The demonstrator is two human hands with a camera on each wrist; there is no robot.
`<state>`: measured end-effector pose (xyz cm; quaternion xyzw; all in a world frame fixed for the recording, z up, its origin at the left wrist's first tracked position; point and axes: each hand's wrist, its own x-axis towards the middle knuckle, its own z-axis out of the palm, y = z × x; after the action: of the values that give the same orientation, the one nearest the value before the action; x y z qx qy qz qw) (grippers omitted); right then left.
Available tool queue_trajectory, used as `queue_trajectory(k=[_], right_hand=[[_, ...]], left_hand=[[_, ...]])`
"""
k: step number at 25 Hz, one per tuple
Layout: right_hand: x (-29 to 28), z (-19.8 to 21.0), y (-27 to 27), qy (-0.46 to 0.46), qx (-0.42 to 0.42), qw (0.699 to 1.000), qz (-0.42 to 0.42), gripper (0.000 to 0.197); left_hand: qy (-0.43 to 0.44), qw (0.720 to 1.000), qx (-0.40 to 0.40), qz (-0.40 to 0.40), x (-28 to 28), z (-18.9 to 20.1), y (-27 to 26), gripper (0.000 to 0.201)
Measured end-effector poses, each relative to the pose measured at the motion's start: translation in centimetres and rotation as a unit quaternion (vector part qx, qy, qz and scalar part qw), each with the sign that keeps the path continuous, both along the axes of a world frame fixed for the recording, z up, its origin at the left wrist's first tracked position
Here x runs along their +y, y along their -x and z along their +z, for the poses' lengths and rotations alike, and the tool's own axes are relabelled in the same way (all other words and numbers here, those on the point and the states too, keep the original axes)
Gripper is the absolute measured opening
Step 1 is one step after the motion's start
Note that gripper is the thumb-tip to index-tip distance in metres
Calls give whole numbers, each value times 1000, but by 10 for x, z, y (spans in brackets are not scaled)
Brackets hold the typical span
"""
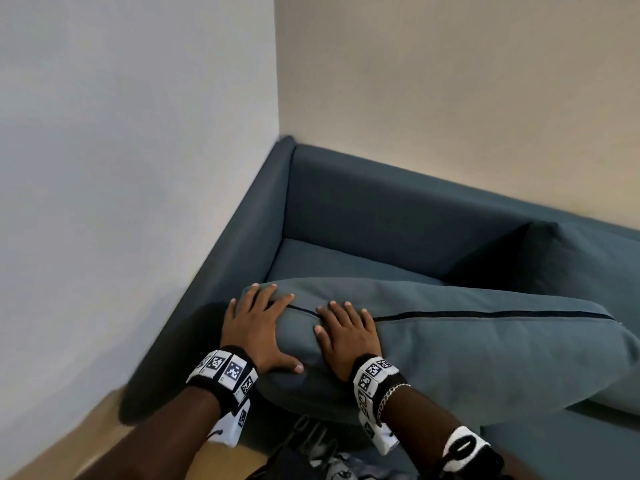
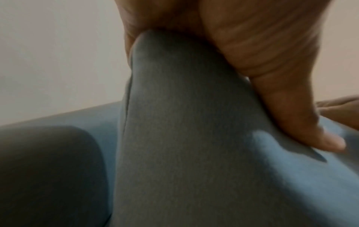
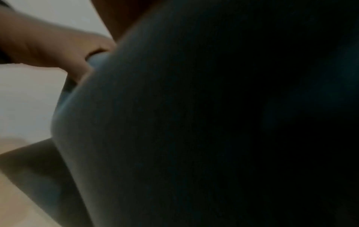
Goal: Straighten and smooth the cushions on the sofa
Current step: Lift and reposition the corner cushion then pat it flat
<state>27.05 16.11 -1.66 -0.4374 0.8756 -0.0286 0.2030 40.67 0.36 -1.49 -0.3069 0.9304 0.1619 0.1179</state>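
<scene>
A large blue-grey cushion (image 1: 485,344) with a black seam line (image 1: 485,314) lies tilted on the seat of the dark blue sofa (image 1: 363,209). My left hand (image 1: 258,327) rests spread over its left corner, fingers straight across the top edge and thumb on the near face. My right hand (image 1: 346,337) lies flat on the cushion just beside it, fingers reaching the seam. In the left wrist view the cushion corner (image 2: 184,138) rises under my palm, and the thumb (image 2: 281,107) presses into the fabric. The right wrist view is mostly dark cushion fabric (image 3: 194,122).
A second cushion (image 1: 581,261) leans against the sofa back at the right. The armrest (image 1: 242,244) runs along a white wall into the room corner. Wooden floor (image 1: 69,441) shows at lower left. A dark bag-like object (image 1: 311,452) sits below the sofa front.
</scene>
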Motion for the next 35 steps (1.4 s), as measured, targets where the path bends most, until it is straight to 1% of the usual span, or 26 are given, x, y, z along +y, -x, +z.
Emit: queue_trajectory(k=[1,3,5,6,7,8,10,11,12,13,15,17,18,19,21,22,23,25,27,28,29,31,32,33,34,35], right_hand=[[-6,4,1,-20,-19,1000,-8,55],[-25,30,-2,113,-68,991,-24,52],[-42,62,-16,339,-78,937,-30,52],[-49,68,-26,412,-68,908,-26,53],[-55,68,-34,428,-47,903,-4,55],[-62,60,-41,372,-24,927,36,57],[-70,22,-47,107,-21,985,134,60],[-73,11,-45,2,-31,987,158,59],[-79,12,-41,-32,-41,985,166,57],[-87,21,-38,2,-57,985,163,55],[-103,54,-45,188,-91,970,122,50],[-106,74,-58,381,-84,919,48,50],[-103,70,-61,407,-57,911,37,51],[-100,59,-64,363,-18,929,61,55],[-92,19,-61,102,15,976,190,68],[-92,8,-58,4,5,972,236,72],[-95,11,-56,-21,-8,967,252,67],[-104,39,-51,118,-49,970,209,47],[-95,63,-51,343,-42,933,100,43],[-84,65,-49,396,-7,916,57,46],[-73,58,-46,378,44,924,39,51],[-57,29,-42,125,32,988,91,61],[-54,15,-38,-1,-6,992,126,63],[-57,12,-32,-60,-33,986,152,63],[-63,21,-25,-34,-53,986,156,62],[-68,33,-20,56,-58,986,146,58]], left_hand=[[-25,999,21,9,-3,-4,-5,140],[-91,990,96,45,-13,-14,-21,144],[-153,969,173,87,-20,-26,-36,148],[-186,955,198,116,-22,-30,-44,150],[-213,942,216,143,-22,-34,-50,151],[-232,931,228,166,-21,-36,-53,151],[-251,920,237,185,-23,-42,-53,150],[-260,918,233,187,-22,-46,-53,150],[-270,914,232,193,-22,-46,-54,151],[-281,909,236,196,-22,-47,-53,151],[-281,907,244,196,-26,-53,-54,153],[-258,918,233,191,-29,-57,-49,147],[-247,925,225,180,-30,-56,-47,138],[-231,932,226,165,-30,-55,-46,126],[-239,928,232,166,-26,-49,-47,115],[-248,925,230,171,-22,-46,-50,120],[-254,921,239,172,-21,-43,-53,125],[-244,921,257,159,-22,-41,-53,138],[-247,930,233,139,-24,-33,-49,149],[-249,933,219,137,-25,-29,-49,153],[-248,935,213,139,-25,-27,-49,155],[-250,936,206,139,-22,-22,-50,154],[-250,941,190,125,-18,-19,-48,154],[-247,947,170,112,-15,-16,-45,154],[-238,953,156,108,-15,-14,-40,155],[-229,956,148,111,-14,-12,-38,155]])
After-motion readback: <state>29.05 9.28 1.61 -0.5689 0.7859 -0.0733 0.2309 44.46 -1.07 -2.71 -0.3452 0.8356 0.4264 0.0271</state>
